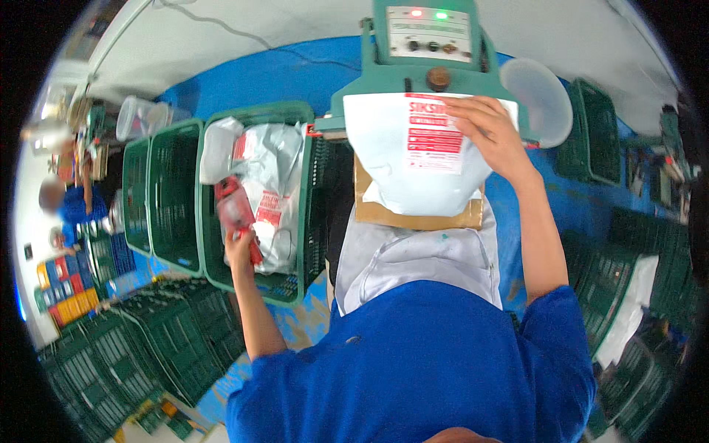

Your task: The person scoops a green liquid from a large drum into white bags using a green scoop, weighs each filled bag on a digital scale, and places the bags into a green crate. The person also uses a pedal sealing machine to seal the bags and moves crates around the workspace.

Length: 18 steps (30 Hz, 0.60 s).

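Left grip [240, 249] clamped round a red translucent packet [234, 207] at nine o'clock, the spread right grip [491, 136] should gently flatten the white plastic bag [413, 159] at one.

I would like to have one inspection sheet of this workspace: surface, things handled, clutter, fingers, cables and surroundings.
Surface: brown board, partly covered by the white bag.
Things handled: white bag against the green machine, red and green lights lit; red tool, exact kind unclear.
Clutter: more bags in the green basket.
Left fingers: closed around the red tool.
Right fingers: laid on the white bag; any grip underneath hidden.
Cables: grey cable beyond the basket.
Surroundings: green crates, blue floor.
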### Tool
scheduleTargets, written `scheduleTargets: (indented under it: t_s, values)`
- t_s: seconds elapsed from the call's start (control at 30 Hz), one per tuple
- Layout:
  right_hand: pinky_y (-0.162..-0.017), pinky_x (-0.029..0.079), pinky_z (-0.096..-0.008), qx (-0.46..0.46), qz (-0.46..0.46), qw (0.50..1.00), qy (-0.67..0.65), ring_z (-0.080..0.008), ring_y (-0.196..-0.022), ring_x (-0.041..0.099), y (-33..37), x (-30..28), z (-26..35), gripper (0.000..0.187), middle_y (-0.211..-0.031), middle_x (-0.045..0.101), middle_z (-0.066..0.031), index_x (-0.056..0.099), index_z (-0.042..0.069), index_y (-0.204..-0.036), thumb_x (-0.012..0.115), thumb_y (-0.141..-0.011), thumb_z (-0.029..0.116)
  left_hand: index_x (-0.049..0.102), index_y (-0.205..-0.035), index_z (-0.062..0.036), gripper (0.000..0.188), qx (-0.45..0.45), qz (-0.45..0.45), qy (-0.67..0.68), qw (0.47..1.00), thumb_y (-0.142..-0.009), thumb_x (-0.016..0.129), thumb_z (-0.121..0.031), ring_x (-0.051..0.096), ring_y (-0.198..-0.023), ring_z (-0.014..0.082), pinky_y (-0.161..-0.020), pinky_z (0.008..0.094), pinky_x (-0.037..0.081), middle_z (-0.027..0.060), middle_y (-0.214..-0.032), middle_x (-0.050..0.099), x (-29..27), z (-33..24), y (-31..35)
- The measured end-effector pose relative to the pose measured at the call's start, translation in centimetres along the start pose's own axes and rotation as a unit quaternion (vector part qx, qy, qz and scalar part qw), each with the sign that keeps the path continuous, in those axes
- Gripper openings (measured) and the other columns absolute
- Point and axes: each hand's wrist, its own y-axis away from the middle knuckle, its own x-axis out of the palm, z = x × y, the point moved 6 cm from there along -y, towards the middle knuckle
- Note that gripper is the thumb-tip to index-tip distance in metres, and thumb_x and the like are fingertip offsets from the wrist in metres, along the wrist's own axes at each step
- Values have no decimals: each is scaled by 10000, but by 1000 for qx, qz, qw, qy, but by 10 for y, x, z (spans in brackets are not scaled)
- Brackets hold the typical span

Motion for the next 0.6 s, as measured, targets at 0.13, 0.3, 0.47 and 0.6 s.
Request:
scheduleTargets:
  t_s: [0.13,0.3,0.47,0.6]
  values:
    - [-935,363,-350,11,-9,1000,3,-219,-1039,502,2,2,-6,243,-1100,620,-13,653,95,-1009,542,-858,250,515,-1070,-5,444,215,48,-110,969,-639,623,17,594,-842,206,-716,303,488,107,-927,608,29,-73,87]
    - [-974,317,-329,35,18,998,-51,-180,-1085,477,0,5,-12,232,-1134,606,-10,652,101,-1030,553,-861,226,479,-1168,-48,570,361,297,-231,853,-646,671,-174,614,-865,246,-738,352,500,122,-978,614,157,-146,153]
    - [-942,356,-322,25,18,998,-53,-188,-1057,488,-6,7,-10,235,-1111,617,6,658,110,-1008,557,-853,254,453,-1193,-108,655,506,366,-379,683,-614,718,-262,576,-833,361,-735,408,476,161,-926,593,275,-183,185]
    - [-956,328,-315,49,33,996,-71,-178,-1062,474,-9,11,-8,230,-1123,611,-3,653,100,-1020,555,-858,229,462,-1177,-153,617,424,305,-473,710,-591,645,-93,590,-837,355,-719,437,475,150,-905,621,239,-174,146]
